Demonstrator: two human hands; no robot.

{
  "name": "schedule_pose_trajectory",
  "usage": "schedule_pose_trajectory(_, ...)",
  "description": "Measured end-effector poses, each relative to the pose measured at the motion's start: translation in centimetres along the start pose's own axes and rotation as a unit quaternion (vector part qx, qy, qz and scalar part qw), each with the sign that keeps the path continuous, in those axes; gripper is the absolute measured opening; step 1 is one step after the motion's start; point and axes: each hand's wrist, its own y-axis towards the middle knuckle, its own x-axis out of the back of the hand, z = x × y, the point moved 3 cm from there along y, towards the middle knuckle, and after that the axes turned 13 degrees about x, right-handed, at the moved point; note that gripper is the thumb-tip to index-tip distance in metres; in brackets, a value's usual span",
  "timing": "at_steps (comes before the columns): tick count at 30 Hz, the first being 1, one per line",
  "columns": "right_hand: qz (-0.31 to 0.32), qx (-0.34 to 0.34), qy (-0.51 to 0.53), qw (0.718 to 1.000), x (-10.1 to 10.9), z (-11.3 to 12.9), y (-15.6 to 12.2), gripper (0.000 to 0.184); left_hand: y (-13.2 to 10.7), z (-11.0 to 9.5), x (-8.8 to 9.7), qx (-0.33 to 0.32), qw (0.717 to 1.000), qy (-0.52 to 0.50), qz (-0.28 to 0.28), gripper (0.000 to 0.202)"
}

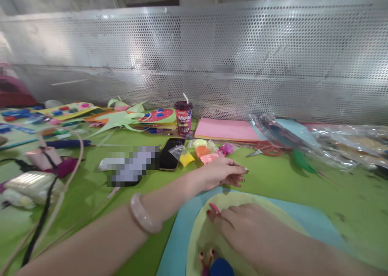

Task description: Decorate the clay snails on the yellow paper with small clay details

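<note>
My left hand point(222, 171), with a pale bangle point(144, 215) on its wrist, reaches over the far edge of a blue sheet point(178, 235). Its fingers are stretched out, with nothing visible in them, beside small bags of coloured clay point(202, 151). My right hand point(245, 225) is over a pale yellow-green paper round point(198, 239) that lies on the blue sheet. Between its thumb and forefinger is a small pink piece of clay point(214, 208). Near the bottom edge sits a small figure point(221, 267) with a blue body and two eye stalks; its lower part is cut off.
Behind the bags stand a purple cup with a straw point(183, 118) and a stack of pink paper point(227, 129). Orange-handled scissors point(266, 149) lie to the right, near plastic packets point(327, 146). Phones point(170, 154) and cables point(65, 191) are on the left.
</note>
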Motion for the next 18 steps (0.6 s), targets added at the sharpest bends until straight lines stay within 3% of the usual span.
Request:
schedule_pose_trajectory(10, -0.073, -0.038, -0.113, 0.99, 0.2, 1.2, -0.3, 0.038, -0.4, 0.0, -0.1, -0.012, 1.0, 0.018, -0.006, 0.005)
schedule_pose_trajectory(18, -0.063, -0.021, -0.1, 0.993, 0.1, 1.2, -0.3, 0.04, -0.3, 0.1, 0.0, -0.024, 0.999, 0.023, 0.004, 0.01)
